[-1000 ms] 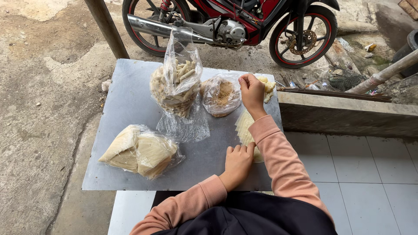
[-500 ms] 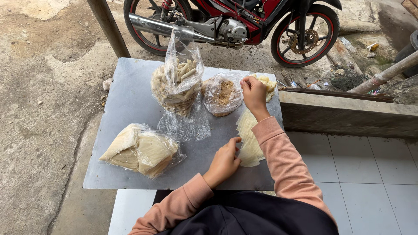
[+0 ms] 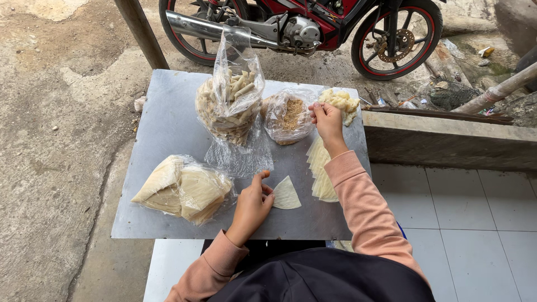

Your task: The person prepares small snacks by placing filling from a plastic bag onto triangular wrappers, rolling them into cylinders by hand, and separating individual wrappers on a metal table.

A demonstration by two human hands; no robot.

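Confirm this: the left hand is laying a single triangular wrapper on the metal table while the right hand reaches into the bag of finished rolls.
Not quite. In the head view the right hand reaches the bag of crumbly filling, not the bag of finished rolls. The rest holds.

We see a grey metal table (image 3: 162, 123) carrying a bag of rolled snacks (image 3: 229, 103), a bag of filling (image 3: 289, 116), bagged wrappers (image 3: 182, 190) lower left, and one triangular wrapper (image 3: 286, 194).
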